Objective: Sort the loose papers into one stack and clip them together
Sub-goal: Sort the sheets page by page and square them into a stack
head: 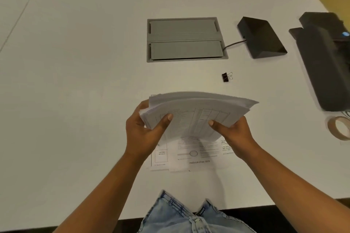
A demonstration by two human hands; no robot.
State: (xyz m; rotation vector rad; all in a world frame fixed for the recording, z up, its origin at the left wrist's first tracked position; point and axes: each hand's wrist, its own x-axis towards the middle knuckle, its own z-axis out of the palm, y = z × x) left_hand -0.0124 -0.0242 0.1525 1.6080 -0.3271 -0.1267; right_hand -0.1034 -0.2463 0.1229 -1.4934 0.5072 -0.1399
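A bundle of printed white papers (197, 111) is lifted off the white table (75, 81), bowed upward in the middle, its edges uneven. My left hand (145, 132) grips its left end, thumb on top. My right hand (234, 134) grips its right end the same way. Under the bundle a few more printed sheets (193, 159) lie flat on the table, partly hidden by my hands. A small black binder clip (226, 77) lies on the table beyond the papers, a little to the right, untouched.
A grey cable hatch (185, 39) is set into the table behind the clip. A black wedge-shaped device (262, 37) with a cord sits to its right. A larger black device (325, 58) and a roll of tape (339, 127) lie at the right edge.
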